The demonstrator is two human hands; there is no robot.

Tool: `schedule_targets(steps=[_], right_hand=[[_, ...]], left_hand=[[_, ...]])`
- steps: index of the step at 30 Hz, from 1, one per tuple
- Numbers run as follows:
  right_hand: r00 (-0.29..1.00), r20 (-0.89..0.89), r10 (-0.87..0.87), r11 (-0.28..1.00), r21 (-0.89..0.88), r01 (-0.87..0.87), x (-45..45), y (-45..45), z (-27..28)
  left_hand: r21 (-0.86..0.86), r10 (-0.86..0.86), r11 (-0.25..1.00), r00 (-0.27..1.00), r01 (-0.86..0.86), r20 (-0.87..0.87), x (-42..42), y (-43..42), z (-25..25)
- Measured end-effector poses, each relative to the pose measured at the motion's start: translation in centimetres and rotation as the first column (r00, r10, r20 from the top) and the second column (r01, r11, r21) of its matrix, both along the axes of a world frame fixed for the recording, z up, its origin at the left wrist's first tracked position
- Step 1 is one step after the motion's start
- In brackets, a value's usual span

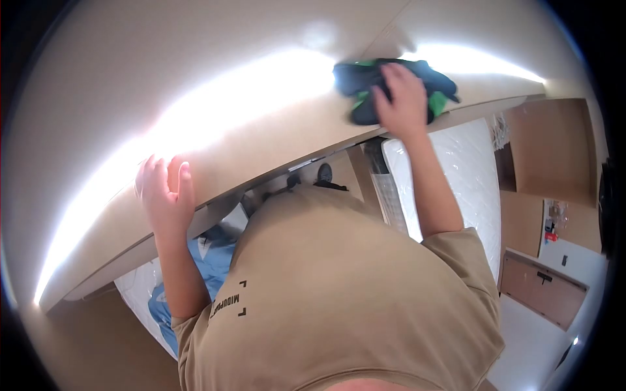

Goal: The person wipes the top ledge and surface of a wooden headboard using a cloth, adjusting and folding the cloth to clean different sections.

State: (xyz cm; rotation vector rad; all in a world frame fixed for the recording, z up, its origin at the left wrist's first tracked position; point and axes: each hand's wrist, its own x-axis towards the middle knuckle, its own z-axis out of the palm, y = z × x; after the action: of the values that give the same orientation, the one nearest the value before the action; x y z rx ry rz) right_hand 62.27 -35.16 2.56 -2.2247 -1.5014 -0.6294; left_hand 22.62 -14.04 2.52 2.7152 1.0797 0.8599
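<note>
Hands: two. The right hand (pixel 402 98) lay on the cloth (pixel 365 78), fingers spread over the fabric and thumb set apart; whether the fingers gripped it or only pressed on it could not be told. The left hand (pixel 163 189) was released and loosely spread, its fingertips at the edge of the glare over the board (pixel 261 153)

Cloth: one. It was located on the board, beneath the right hand, near the right end of the long light band (pixel 241 88). It was dark grey to black with bright green portions, bunched and uneven in outline, and slightly blurred. A shorter light band (pixel 479 60) showed on its other side, for two visible bright sections

Markings: one print (pixel 228 303) on the tan shirt (pixel 345 274), set between two corner brackets. Legible characters read "MIDUP"; the remainder was unclear

Below the board: two shoes, one distinct (pixel 325 173) and one darker and partly hidden (pixel 293 180). A white mattress (pixel 463 176) lay to the right. A blue item (pixel 218 260) lay behind the left forearm, over a white surface (pixel 138 287)

Far right: one open compartment (pixel 554 150), one small red item (pixel 551 236) and one framed panel (pixel 541 293) with a dark handle
</note>
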Motion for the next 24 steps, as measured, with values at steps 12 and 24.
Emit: schedule_targets(steps=[12, 24], right_hand=[[0.798, -0.286, 0.531, 0.813, -0.093, -0.575, -17.9, 8.9, 0.9], [0.827, -0.312, 0.467, 0.815, -0.21, -0.54, 3.8, -1.7, 3.0]], left_hand=[[0.043, 0.01, 0.999, 0.998, -0.008, -0.063, -0.3, 0.4, -0.3], [0.075, -0.106, 0.992, 0.992, 0.101, 0.07, 0.2, -2.1, 3.2]])
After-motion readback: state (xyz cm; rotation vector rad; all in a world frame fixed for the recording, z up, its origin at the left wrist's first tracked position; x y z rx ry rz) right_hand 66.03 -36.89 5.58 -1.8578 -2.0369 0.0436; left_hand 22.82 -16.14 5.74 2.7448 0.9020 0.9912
